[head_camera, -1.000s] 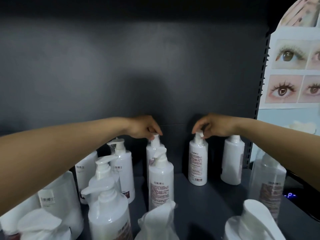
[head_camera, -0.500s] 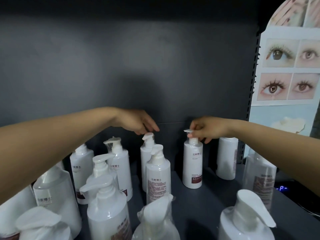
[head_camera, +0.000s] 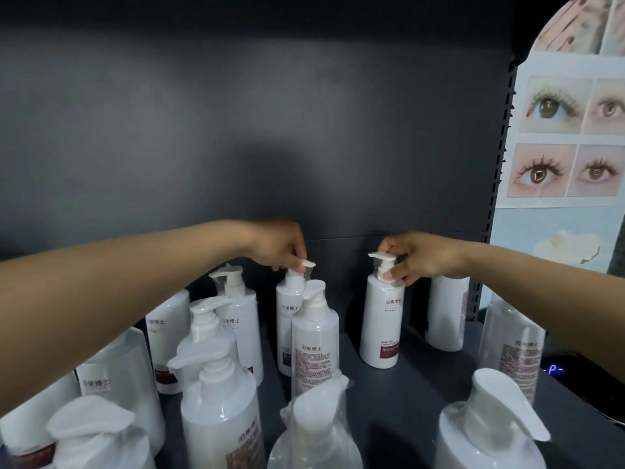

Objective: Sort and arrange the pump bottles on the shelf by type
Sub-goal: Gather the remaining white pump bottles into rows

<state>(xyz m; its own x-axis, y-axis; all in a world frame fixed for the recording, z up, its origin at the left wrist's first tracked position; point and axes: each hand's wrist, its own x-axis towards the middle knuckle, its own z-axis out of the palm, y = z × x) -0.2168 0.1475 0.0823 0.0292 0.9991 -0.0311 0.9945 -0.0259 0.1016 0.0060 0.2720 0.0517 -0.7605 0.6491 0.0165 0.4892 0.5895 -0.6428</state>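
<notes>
Several white pump bottles stand on a dark shelf (head_camera: 399,394). My left hand (head_camera: 280,247) pinches the pump head of a back-row bottle (head_camera: 287,319) in the middle. My right hand (head_camera: 417,258) grips the neck of a white bottle with a dark red label (head_camera: 380,333), which stands upright with its label facing me. A bottle with small red print (head_camera: 314,346) stands just in front of the left one. Another white bottle (head_camera: 446,316) stands behind my right wrist, its top hidden.
More wrapped pump bottles crowd the left side (head_camera: 236,319) and the front edge (head_camera: 220,411), (head_camera: 487,434). A translucent bottle (head_camera: 510,350) stands at the right. A poster of eyes (head_camera: 571,137) hangs beyond the shelf upright. Dark back panel behind.
My right hand has turned its bottle so the front label faces me, and now holds it at the neck. My left hand has closed onto the pump of the middle bottle.
</notes>
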